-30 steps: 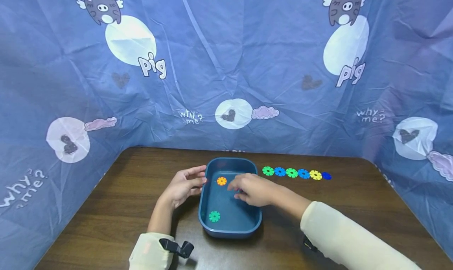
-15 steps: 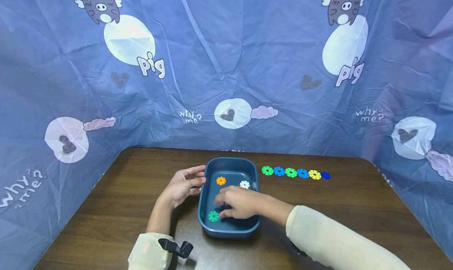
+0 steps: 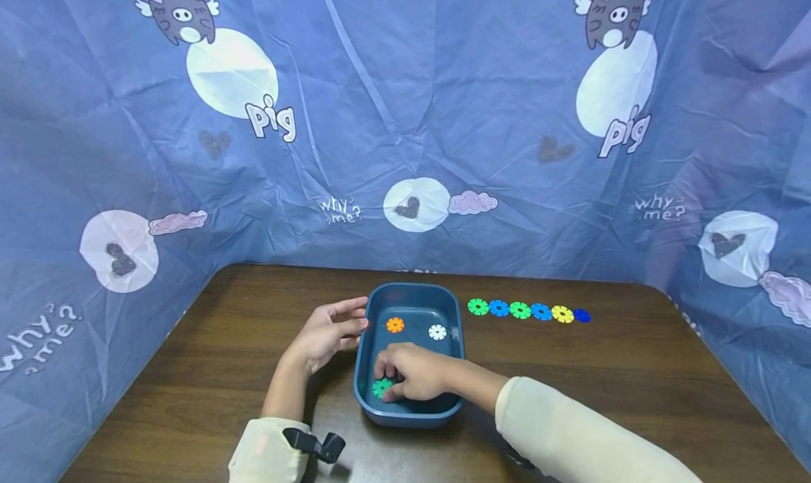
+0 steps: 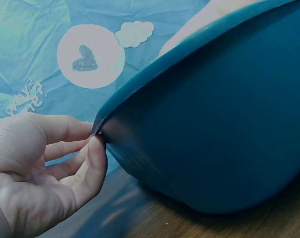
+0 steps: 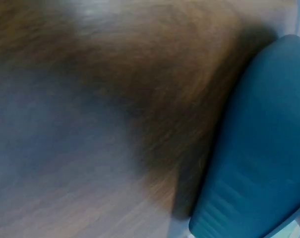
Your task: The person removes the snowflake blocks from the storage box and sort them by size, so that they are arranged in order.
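Head view: we see the right hand (image 3: pixel 417 372), the green disc (image 3: pixel 380 386) beneath its bent fingers, in the tray (image 3: pixel 410 420); whether they pinch it, we cannot tell. Left wrist: our left hand (image 4: pixel 43 171) pinches the tray's rim (image 4: pixel 159 67). Right wrist: we see the tray's outer wall (image 5: pixel 259 144).

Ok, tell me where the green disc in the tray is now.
In the head view, the green disc is in the near left corner of the blue tray, partly hidden by the right hand, with the orange disc farther off.
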